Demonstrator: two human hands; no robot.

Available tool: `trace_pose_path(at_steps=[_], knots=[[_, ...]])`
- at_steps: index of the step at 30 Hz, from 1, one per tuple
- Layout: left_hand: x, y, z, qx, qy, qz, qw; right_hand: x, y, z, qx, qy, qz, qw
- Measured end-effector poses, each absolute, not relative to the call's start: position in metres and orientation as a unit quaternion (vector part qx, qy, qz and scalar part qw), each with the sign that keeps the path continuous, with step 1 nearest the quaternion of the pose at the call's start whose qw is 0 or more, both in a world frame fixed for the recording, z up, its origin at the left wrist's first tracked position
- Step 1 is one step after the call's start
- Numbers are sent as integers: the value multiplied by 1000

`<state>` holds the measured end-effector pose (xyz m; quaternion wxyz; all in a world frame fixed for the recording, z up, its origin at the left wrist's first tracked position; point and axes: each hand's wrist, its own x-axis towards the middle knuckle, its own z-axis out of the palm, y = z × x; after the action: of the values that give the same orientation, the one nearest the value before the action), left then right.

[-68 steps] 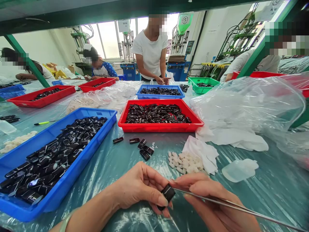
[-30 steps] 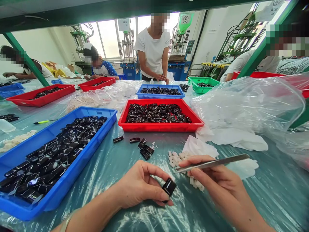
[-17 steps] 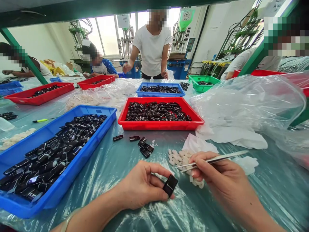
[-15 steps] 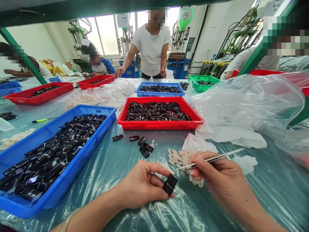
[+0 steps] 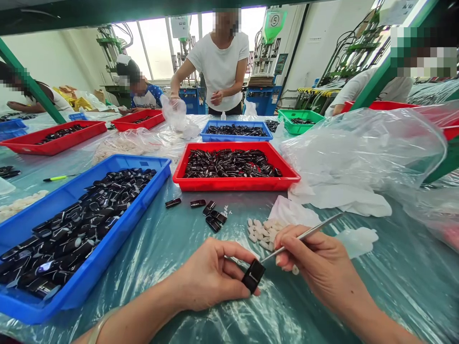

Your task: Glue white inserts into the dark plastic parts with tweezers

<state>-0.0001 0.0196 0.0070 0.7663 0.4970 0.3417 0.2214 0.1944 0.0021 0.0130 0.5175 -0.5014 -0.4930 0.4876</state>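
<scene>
Between thumb and fingers, my left hand [image 5: 215, 274] holds a small black plastic part [image 5: 254, 276] tilted above the table. My right hand [image 5: 311, 253] is closed round a pair of metal tweezers [image 5: 304, 235], whose tip is at the upper edge of the black part; whether it touches, I cannot tell. Small whitish pieces [image 5: 263, 231] lie in a heap just behind the right hand, partly hidden by it. Several loose black parts [image 5: 214, 217] rest on the table in front of the red tray [image 5: 236, 184].
A long blue tray [image 5: 150, 203] full of black parts stands on the left. Clear plastic bags [image 5: 366, 148] bulge at the right. A green frame bar [image 5: 143, 13] crosses overhead. Across the table stands a co-worker [image 5: 224, 67] near a smaller blue tray [image 5: 236, 137].
The tweezers have moved left, from the whitish pieces to the black part. My left hand has stayed nearly still. The co-worker opposite now has a hand at a clear plastic bag.
</scene>
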Motion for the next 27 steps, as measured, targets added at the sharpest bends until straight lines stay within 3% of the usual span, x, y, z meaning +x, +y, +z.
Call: trace_pose_path(at_steps=[27], knots=[[3, 18, 5, 502, 354, 205, 762, 189, 4, -5, -501, -528, 481, 489]])
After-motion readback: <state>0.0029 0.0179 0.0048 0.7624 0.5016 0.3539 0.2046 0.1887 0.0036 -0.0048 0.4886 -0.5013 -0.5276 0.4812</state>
